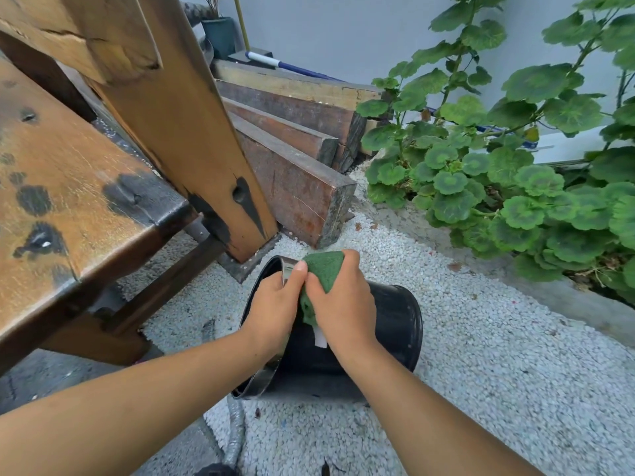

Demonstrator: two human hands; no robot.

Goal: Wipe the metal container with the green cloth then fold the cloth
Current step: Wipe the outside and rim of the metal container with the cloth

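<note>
Metal container [388, 324] (lying sideways): left hand [275, 304] grips rim, right hand [343, 304] clutches green cloth [324, 267].

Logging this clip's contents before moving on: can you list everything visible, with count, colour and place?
container: one, black, lying on its side on the gravel, centre
cloth: one, green, pressed on the container near its rim
gravel: white, covering the ground
bench: one, brown wood, left
beams: several, brown, stacked behind the bench
plant: green leaves, right
pot: one, dark, top by the wall
left hand: gripping the container's rim
right hand: holding the cloth
</note>
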